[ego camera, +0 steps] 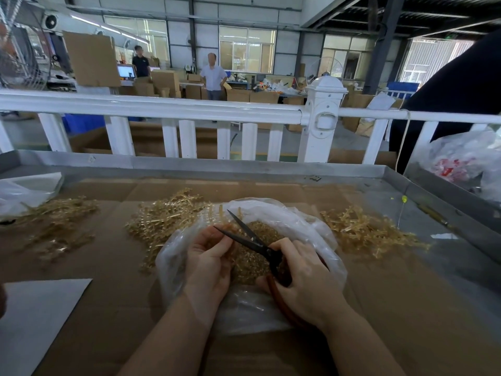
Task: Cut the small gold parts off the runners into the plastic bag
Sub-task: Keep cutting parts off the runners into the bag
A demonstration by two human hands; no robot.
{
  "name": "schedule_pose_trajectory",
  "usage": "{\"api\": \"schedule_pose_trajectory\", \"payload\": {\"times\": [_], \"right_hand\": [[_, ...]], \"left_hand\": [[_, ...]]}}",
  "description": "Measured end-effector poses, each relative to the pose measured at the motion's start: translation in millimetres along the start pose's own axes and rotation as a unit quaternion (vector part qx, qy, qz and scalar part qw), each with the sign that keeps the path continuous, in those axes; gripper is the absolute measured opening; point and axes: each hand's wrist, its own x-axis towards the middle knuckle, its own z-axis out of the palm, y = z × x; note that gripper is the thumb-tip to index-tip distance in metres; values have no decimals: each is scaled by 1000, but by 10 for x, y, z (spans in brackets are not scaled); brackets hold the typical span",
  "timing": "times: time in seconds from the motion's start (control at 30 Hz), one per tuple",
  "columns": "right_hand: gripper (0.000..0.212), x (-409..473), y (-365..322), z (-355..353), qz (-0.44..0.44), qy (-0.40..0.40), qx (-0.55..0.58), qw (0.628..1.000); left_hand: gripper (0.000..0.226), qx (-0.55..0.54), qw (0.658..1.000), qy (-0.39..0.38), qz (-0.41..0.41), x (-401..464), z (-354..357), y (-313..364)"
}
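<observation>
Spreading across the metal-edged work table (393,175) is a layer of flattened cardboard (379,294), with a white railing (162,109) running just behind it. On the cardboard lie 3 heaps of gold runners: 1 far left (54,223), 1 left of centre (160,221) touching the bag, and 1 on the right (366,232). Between them sits the clear plastic bag (306,226), its mouth open and a mass of small gold parts (252,264) inside. Over the bag, the left hand (208,261) pinches a runner piece (229,229) at its fingertips. The right hand (303,278) grips the orange handles of dark-bladed scissors (252,240), whose blades stand parted, tips pointing toward the left hand's fingers. A white sheet (35,318) lies at the near left.
</observation>
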Motion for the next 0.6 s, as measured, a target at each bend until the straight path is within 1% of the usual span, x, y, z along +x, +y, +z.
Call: {"api": "schedule_pose_trajectory", "payload": {"times": [0.17, 0.37, 0.6], "right_hand": [[45, 7, 4, -3, -6, 3, 4, 1000], [41, 14, 9, -7, 1, -1, 15, 1000], [39, 11, -4, -24, 18, 6, 10, 1000]], "left_hand": [[30, 20, 1000, -4, 9, 5, -11, -16], [31, 19, 1000, -7, 11, 4, -21, -17], [31, -11, 1000, -15, 7, -2, 2, -19]]}}
